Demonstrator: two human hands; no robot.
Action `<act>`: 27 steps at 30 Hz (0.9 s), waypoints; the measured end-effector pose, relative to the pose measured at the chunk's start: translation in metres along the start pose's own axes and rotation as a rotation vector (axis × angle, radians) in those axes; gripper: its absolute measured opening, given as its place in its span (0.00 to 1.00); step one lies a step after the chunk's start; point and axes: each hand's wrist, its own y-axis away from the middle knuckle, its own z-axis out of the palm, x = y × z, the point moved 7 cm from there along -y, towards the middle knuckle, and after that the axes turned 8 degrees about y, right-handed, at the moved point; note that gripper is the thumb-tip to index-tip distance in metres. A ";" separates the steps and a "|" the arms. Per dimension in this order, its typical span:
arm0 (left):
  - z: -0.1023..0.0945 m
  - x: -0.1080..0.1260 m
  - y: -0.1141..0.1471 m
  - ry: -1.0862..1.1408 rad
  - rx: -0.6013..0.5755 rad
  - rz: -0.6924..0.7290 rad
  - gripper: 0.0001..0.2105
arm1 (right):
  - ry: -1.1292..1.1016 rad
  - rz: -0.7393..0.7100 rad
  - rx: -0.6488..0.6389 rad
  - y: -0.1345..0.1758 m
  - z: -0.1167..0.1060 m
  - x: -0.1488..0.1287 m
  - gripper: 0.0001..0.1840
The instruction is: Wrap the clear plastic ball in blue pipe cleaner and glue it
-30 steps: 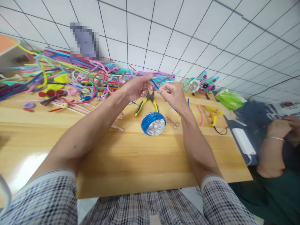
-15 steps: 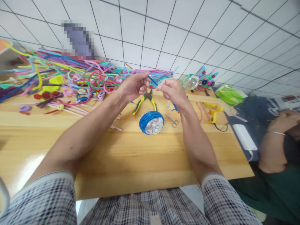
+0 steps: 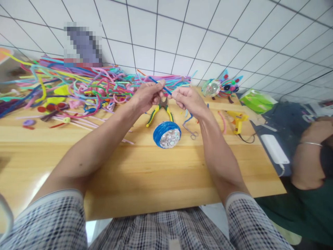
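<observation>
A blue pipe cleaner (image 3: 167, 91) stretches between my two hands above the table. My left hand (image 3: 148, 95) pinches it, and one end sticks out up and to the left past the thumb. My right hand (image 3: 189, 98) is closed on it a little further right. Just below the hands lie pliers (image 3: 170, 114) with yellow and green handles spread apart. In front of them rests a ball (image 3: 166, 134), wound with blue on its upper part and clear and shiny at its lower side. Small scissors (image 3: 194, 135) lie to its right, near my right forearm.
Many coloured pipe cleaners (image 3: 78, 80) are heaped along the back left. At the right lie a yellow glue gun (image 3: 238, 121) with its cord, a decorated figure (image 3: 229, 86), a green packet (image 3: 257, 100) and a white power strip (image 3: 274, 149). Another person's arm (image 3: 309, 156) is at the right edge.
The blue pipe cleaner now juts out beyond my left fingers, where only the part between the hands showed before. My right hand has shifted slightly left. The view has turned a little.
</observation>
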 end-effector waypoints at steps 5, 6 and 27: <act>-0.005 0.001 0.000 0.020 0.043 -0.037 0.24 | 0.112 0.011 -0.028 0.002 0.002 -0.001 0.13; -0.005 0.001 0.000 0.021 0.042 -0.033 0.24 | 0.121 0.019 -0.028 0.002 0.002 -0.001 0.12; -0.005 -0.006 -0.003 -0.031 -0.043 0.106 0.20 | 0.191 0.053 0.083 0.003 -0.011 -0.005 0.10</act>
